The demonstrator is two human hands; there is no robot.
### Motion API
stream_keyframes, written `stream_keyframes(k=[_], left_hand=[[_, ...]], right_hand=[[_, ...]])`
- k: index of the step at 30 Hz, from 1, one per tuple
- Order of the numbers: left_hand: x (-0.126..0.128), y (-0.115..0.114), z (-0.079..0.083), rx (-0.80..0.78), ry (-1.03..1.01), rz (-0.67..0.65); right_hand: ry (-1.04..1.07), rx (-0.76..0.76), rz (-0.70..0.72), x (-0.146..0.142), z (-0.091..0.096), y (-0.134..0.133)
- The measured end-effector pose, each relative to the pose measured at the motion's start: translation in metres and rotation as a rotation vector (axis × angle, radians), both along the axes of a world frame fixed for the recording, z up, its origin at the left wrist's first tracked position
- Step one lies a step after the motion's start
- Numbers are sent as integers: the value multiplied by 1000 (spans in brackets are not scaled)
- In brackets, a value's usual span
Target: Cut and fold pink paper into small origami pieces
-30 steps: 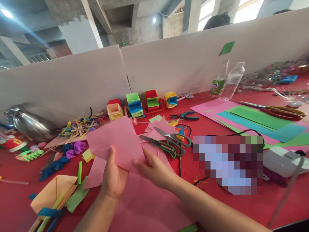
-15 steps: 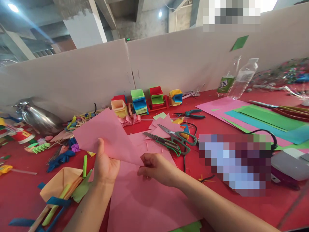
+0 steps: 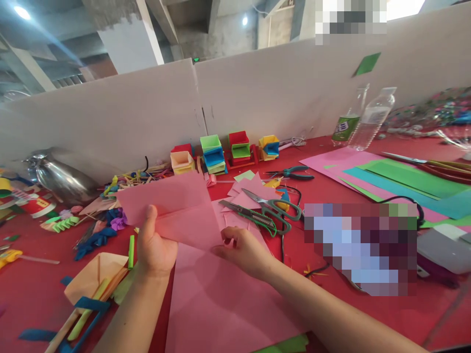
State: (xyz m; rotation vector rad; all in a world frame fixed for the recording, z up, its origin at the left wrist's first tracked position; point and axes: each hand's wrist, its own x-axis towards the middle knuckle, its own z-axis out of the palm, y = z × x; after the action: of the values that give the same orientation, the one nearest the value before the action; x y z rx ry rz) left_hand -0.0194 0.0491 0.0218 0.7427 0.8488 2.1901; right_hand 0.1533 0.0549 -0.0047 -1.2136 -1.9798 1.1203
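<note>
Pink sheet (image 3: 189, 223): top corner lower than half a second ago, a crease now showing across its face; held up between my hands, slanted, I judge, to keep the fold line in view.
Left hand (image 3: 158, 250): clasping the sheet's near left part, thumb over the front, the other fingers out of sight behind; it seems to bear most of the weight, as a limp sheet needs backing.
Right hand (image 3: 246, 252): at the sheet's lower right corner, fingers curled; whether they pinch the edge, I cannot tell. Likely there to steer that corner.
Large pink paper (image 3: 221, 304): flat below my grip, green paper (image 3: 285, 344) showing from under its near edge.
Scissors (image 3: 264, 202) and cutter (image 3: 250, 214): just beyond my right hand, lying side by side, handles toward the right; handy, presumably, for that hand.
Pliers (image 3: 292, 172): farther past the scissors.
Paper boxes (image 3: 213, 157): a row beyond the held sheet, near the partition (image 3: 121, 122), probably kept back from the working space.
Peach folded paper (image 3: 88, 279): left of my left forearm, blue strips beside it.
Metal jug (image 3: 68, 181): well beyond my left hand, tilted in view.
</note>
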Motion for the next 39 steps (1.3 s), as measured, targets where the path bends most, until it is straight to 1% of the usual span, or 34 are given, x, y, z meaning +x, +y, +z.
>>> stream_keyframes(k=[2, 5, 8, 10, 15, 20, 23, 27, 29, 32, 36, 39], left_hand=[[8, -6, 0, 3, 21, -31], [15, -16, 4, 44, 48, -123], [17, -20, 8, 67, 38, -213], [17, -20, 9, 72, 18, -228], [16, -18, 12, 102, -7, -126], [16, -19, 18, 24, -5, 27], [16, -19, 17, 1, -6, 28], [17, -19, 14, 4, 0, 23], [17, -19, 14, 16, -8, -41], [19, -19, 11, -17, -60, -259], [22, -22, 2, -149, -114, -544], [22, -24, -6, -229, -140, -702]], right_hand=[[27, 43, 4, 1, 1, 0], [97, 60, 31, 3, 2, 0], [175, 83, 56, 4, 4, 1], [202, 105, 59, 5, 6, 1], [176, 103, 14, 5, 8, 1], [156, 75, 15, 5, 8, -1], [141, 73, 47, 4, 9, -4], [115, 18, 80, 3, 11, -6], [100, -15, 77, 3, 12, -6], [166, -52, 101, 4, 12, -4], [282, -76, 153, 7, 13, -2], [283, -88, 174, 8, 13, -1]])
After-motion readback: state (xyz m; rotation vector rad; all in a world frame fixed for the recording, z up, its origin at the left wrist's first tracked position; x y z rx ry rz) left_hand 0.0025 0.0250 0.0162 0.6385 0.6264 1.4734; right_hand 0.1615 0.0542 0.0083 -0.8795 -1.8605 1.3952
